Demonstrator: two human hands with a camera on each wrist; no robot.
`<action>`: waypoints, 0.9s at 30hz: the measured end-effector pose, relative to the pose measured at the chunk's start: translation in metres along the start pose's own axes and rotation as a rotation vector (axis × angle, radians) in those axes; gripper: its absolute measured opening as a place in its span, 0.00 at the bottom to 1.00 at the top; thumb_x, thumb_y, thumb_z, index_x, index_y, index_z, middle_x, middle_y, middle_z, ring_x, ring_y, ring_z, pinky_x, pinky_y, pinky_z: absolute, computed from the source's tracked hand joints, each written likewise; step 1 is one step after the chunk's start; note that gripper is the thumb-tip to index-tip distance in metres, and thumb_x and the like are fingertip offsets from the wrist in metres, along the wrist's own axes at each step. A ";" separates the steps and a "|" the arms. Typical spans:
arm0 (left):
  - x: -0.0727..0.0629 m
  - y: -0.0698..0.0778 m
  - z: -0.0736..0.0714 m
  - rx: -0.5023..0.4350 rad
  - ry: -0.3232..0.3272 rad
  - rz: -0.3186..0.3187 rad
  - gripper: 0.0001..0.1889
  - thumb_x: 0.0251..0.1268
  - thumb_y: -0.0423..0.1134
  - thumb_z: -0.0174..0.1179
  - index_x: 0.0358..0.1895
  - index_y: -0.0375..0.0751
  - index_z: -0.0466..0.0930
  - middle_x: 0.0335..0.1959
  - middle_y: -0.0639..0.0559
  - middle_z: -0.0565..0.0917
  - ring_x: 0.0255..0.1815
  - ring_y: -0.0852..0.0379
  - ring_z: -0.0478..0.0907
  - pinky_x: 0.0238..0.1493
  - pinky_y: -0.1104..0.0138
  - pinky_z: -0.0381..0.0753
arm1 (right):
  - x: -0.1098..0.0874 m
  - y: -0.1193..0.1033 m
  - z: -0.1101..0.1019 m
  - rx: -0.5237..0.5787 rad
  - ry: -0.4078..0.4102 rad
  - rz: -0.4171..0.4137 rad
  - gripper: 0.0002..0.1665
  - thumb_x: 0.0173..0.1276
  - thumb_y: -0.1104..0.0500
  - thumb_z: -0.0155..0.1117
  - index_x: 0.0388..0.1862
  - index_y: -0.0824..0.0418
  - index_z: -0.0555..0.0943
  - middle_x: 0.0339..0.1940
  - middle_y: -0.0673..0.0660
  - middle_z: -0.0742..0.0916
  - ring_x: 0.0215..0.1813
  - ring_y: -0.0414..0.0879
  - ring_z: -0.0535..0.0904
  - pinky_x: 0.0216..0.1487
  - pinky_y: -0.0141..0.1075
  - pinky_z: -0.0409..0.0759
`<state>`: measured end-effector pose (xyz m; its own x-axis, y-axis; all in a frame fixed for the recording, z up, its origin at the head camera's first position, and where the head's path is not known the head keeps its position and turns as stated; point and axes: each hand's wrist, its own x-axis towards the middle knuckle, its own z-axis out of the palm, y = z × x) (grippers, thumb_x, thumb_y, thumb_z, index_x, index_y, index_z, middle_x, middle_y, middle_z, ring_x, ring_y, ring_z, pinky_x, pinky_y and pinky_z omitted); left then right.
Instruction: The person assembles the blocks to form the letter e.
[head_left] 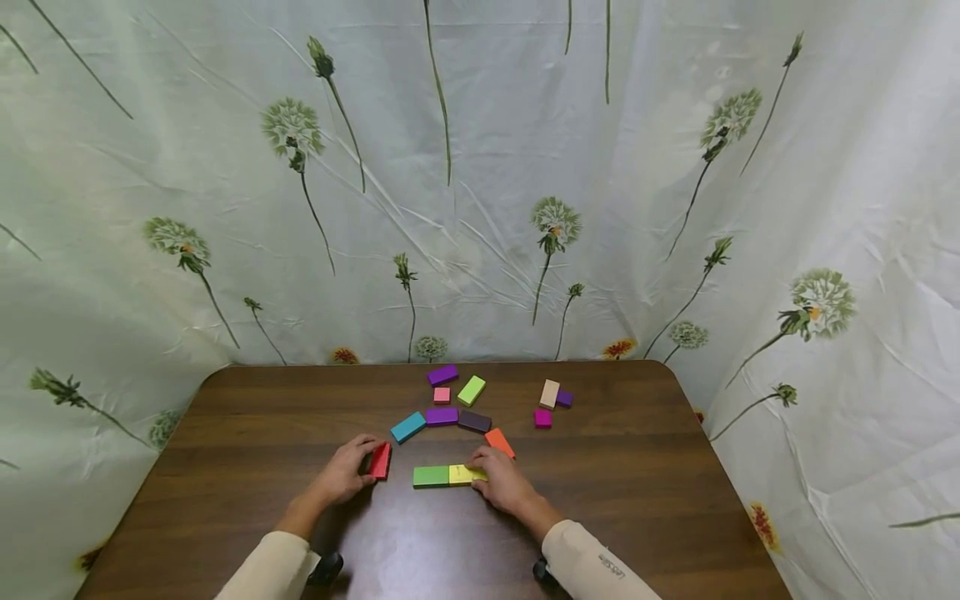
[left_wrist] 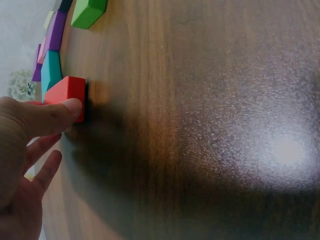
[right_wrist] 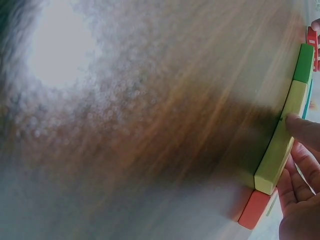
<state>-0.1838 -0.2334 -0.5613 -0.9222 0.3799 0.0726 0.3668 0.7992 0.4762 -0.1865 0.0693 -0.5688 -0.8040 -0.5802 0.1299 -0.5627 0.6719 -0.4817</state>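
My left hand (head_left: 345, 471) pinches a red block (head_left: 381, 461) at the left end of a curved row of blocks. In the left wrist view, the thumb lies against the near face of the red block (left_wrist: 75, 92). To the right, my right hand (head_left: 504, 479) grips a yellow block (head_left: 460, 475) near its right end. End to end with the yellow block is a green block (head_left: 431, 477), flat on the table. The right wrist view has the thumb on the side of the yellow block (right_wrist: 275, 155), fingers behind it. An orange block (head_left: 501, 443) lies just behind the right hand.
A teal block (head_left: 408, 427), a purple block (head_left: 442, 417) and a dark block (head_left: 475, 422) curve across the wooden table (head_left: 630, 500). Farther back lie a lime block (head_left: 472, 390), a pink block (head_left: 442, 396) and others. A beige block (head_left: 550, 394) is at right, before a floral curtain (head_left: 480, 167).
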 end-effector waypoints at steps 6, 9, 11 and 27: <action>0.001 -0.004 0.002 0.015 0.003 0.009 0.27 0.43 0.23 0.71 0.53 0.27 0.77 0.50 0.38 0.77 0.49 0.39 0.76 0.52 0.47 0.75 | 0.001 0.000 0.000 -0.001 -0.006 0.003 0.15 0.57 0.65 0.72 0.44 0.66 0.85 0.41 0.54 0.83 0.46 0.48 0.80 0.51 0.38 0.77; 0.001 -0.004 0.002 0.024 0.010 0.027 0.27 0.42 0.22 0.71 0.52 0.26 0.77 0.50 0.37 0.78 0.50 0.38 0.76 0.52 0.47 0.74 | 0.001 -0.001 -0.001 0.004 -0.010 0.002 0.15 0.57 0.65 0.72 0.44 0.67 0.85 0.41 0.54 0.83 0.46 0.48 0.80 0.52 0.38 0.77; 0.001 -0.003 0.003 0.027 0.013 0.039 0.27 0.42 0.22 0.71 0.53 0.26 0.77 0.51 0.36 0.78 0.51 0.37 0.76 0.53 0.46 0.74 | 0.001 0.000 -0.001 0.006 -0.006 -0.002 0.15 0.57 0.65 0.72 0.44 0.67 0.85 0.41 0.54 0.83 0.46 0.48 0.80 0.52 0.38 0.77; 0.005 -0.006 0.002 0.031 0.015 -0.029 0.30 0.41 0.28 0.75 0.53 0.25 0.77 0.50 0.36 0.79 0.53 0.35 0.73 0.55 0.46 0.71 | 0.000 0.000 -0.002 0.010 0.003 -0.012 0.14 0.56 0.66 0.73 0.42 0.68 0.85 0.39 0.55 0.83 0.45 0.48 0.80 0.50 0.38 0.78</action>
<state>-0.1901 -0.2354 -0.5660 -0.9340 0.3498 0.0727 0.3436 0.8236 0.4513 -0.1871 0.0699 -0.5673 -0.7976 -0.5871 0.1380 -0.5704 0.6600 -0.4889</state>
